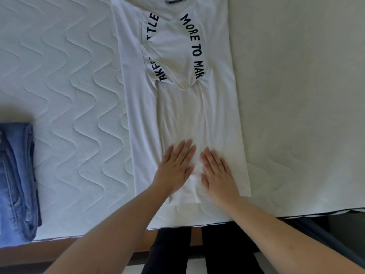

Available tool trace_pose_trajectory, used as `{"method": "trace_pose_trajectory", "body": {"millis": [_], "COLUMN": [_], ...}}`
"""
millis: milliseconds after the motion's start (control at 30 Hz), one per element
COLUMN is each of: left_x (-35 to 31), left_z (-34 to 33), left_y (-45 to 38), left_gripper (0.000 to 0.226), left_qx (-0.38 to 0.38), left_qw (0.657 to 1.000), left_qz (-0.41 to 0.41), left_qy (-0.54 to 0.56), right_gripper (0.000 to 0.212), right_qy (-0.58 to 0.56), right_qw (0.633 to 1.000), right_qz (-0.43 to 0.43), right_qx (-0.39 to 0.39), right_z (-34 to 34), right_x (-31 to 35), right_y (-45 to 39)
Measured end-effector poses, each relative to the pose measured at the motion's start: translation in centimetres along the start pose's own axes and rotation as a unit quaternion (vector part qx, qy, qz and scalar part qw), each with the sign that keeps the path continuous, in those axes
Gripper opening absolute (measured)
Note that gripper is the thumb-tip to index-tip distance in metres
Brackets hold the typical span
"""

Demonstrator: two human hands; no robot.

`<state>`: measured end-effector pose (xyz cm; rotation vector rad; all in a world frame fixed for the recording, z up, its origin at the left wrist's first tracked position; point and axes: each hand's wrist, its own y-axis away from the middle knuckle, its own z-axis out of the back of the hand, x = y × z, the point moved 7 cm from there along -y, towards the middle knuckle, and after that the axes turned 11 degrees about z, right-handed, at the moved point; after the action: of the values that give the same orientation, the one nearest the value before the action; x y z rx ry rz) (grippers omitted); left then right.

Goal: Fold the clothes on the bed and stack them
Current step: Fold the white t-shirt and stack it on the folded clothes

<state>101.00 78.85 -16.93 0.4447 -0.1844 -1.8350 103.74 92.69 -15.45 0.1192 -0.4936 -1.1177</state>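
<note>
A white T-shirt (183,107) is laid lengthwise down the middle of the frame on a quilted mattress (75,95), its collar at the top edge and its hem near the lower middle. Both long sides are folded inward over the body, so that a narrow strip is formed. The sleeves are crossed over the chest in the upper middle, and dark printed lettering is seen on them, in part "MORE TO MAK". A dark label (176,1) is visible at the collar.

The left hand (174,165) is laid flat on the lower part of the shirt, left of centre, with fingers straight and slightly spread; nothing is gripped. The right hand (217,171) is laid flat just beside it, right of centre, fingers likewise straight and pressed on the cloth, with nothing held. The two hands are close together but apart, a narrow band of shirt being left between them. Both forearms are bare and are stretched up from the bottom of the frame.

Folded blue jeans (16,180) are placed at the left edge of the frame, on the mattress, well apart from the shirt. The mattress edge is run across the lower part of the frame, and below it dark trousers (197,252) of the person are seen at the bottom centre.
</note>
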Motion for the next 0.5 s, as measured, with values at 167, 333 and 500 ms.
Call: {"method": "trace_pose_trajectory", "body": {"millis": [167, 333, 500], "left_x": [2.1, 2.9, 1.6], "left_z": [1.2, 0.9, 1.1], "left_y": [5.4, 9.4, 10.3], "left_gripper": [0.070, 0.076, 0.058], "left_qx": [-0.031, 0.023, 0.063], "left_qw": [0.990, 0.957, 0.961], "left_qz": [0.140, 0.285, 0.269], "left_qy": [0.009, 0.057, -0.019], "right_gripper": [0.066, 0.069, 0.071], "right_qy": [0.025, 0.049, 0.062], "right_qw": [0.999, 0.995, 0.988], "right_qz": [-0.031, -0.089, -0.099], "right_qx": [0.029, 0.021, 0.100], "right_z": [0.0, -0.3, -2.5], "right_x": [0.9, 1.6, 2.3], "right_y": [3.3, 6.3, 7.1]}}
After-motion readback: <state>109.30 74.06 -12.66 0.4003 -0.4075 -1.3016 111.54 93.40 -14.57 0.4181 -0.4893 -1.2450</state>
